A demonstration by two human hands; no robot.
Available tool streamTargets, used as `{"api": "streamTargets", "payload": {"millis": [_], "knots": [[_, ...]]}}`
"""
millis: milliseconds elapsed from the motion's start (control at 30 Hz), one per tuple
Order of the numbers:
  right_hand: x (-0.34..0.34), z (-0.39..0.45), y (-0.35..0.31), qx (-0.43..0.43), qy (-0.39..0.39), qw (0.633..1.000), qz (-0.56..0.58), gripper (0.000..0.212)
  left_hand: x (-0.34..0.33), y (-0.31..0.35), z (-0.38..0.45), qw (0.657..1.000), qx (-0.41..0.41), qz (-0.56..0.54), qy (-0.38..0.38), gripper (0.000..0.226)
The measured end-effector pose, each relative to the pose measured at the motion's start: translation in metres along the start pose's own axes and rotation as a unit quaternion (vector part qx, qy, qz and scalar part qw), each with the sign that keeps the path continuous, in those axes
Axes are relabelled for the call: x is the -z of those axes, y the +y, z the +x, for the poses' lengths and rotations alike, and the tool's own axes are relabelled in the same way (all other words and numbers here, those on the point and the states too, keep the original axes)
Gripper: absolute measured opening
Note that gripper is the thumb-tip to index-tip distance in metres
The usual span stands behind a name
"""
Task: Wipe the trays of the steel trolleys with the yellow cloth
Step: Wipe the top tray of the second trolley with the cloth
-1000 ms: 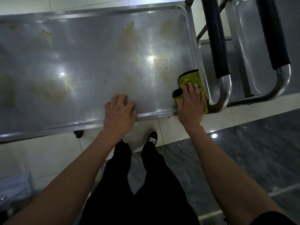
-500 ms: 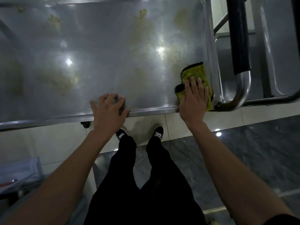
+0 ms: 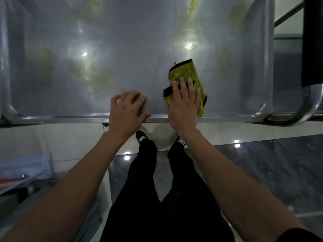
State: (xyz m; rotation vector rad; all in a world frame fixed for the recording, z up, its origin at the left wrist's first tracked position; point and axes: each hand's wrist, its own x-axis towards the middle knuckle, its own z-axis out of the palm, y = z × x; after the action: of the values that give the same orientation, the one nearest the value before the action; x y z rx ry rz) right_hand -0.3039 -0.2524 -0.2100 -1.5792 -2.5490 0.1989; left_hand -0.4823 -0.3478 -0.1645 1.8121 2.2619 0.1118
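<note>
Your right hand (image 3: 185, 103) lay flat on the yellow cloth (image 3: 187, 79), fingers straight and slightly spread, pressing it onto the steel trolley tray (image 3: 139, 49) close to the near rim and well in from the tray's right end. The cloth was folded, its black-edged far end showing past your fingertips. Your left hand (image 3: 128, 110) rested just beside it on the near rim of the tray, fingers loosely bent and holding nothing. Yellowish smears (image 3: 185, 32) marked the tray's surface farther from you. At the right, the trolley's steel handle (image 3: 311, 105) curved round, with a black grip (image 3: 312, 41) above it. Your black-trousered legs and shoes (image 3: 142, 137) stood on the tiled floor (image 3: 262, 165) below the rim.
</note>
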Motion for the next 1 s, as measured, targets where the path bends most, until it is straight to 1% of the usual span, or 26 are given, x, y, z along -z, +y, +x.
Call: {"api": "streamTargets", "payload": {"millis": [133, 200, 267, 367, 467, 567, 667, 733, 767, 867, 933, 1000], "knots": [[-0.007, -0.001, -0.048, 0.041, -0.013, 0.999, 0.01, 0.062, -0.005, -0.011, -0.007, 1.0, 0.011, -0.024, 0.006, 0.057], [-0.008, 0.001, -0.07, 0.06, -0.02, 0.997, 0.031, 0.06, -0.008, -0.016, -0.012, 0.999, 0.01, -0.046, 0.024, 0.055], [-0.008, 0.002, -0.083, 0.062, -0.028, 0.997, 0.045, 0.059, -0.007, -0.022, -0.013, 0.997, 0.011, -0.067, 0.038, 0.05], [-0.008, 0.001, -0.087, 0.067, -0.04, 0.996, 0.033, 0.057, -0.003, -0.029, -0.01, 0.998, 0.001, -0.054, 0.036, 0.048], [-0.006, 0.002, -0.08, 0.077, -0.04, 0.996, 0.019, 0.057, -0.001, -0.028, -0.01, 0.999, -0.014, -0.034, 0.033, 0.052], [-0.005, -0.001, -0.066, 0.067, -0.022, 0.997, 0.02, 0.057, 0.0, -0.02, -0.012, 1.0, -0.008, -0.006, -0.006, 0.057], [-0.002, -0.004, -0.04, 0.026, -0.004, 1.0, 0.015, 0.055, 0.003, -0.009, -0.006, 0.999, 0.021, 0.011, -0.027, 0.051], [0.0, -0.004, -0.021, 0.013, 0.002, 1.0, 0.01, 0.054, 0.007, -0.001, 0.005, 0.999, 0.032, 0.017, -0.028, 0.044], [0.0, -0.003, -0.013, 0.011, 0.005, 1.0, 0.015, 0.054, 0.009, 0.004, 0.012, 0.999, 0.027, 0.012, -0.02, 0.041], [0.002, 0.0, 0.005, 0.016, 0.016, 0.999, 0.032, 0.053, 0.015, 0.028, 0.041, 0.999, -0.026, -0.023, 0.018, 0.036], [0.006, 0.003, 0.019, 0.012, 0.009, 0.999, 0.038, 0.054, 0.017, 0.049, 0.06, 0.999, -0.047, -0.023, 0.013, 0.034], [0.012, 0.006, 0.038, -0.007, -0.002, 0.999, 0.037, 0.054, 0.016, 0.065, 0.073, 0.999, -0.05, -0.016, 0.001, 0.033]]}}
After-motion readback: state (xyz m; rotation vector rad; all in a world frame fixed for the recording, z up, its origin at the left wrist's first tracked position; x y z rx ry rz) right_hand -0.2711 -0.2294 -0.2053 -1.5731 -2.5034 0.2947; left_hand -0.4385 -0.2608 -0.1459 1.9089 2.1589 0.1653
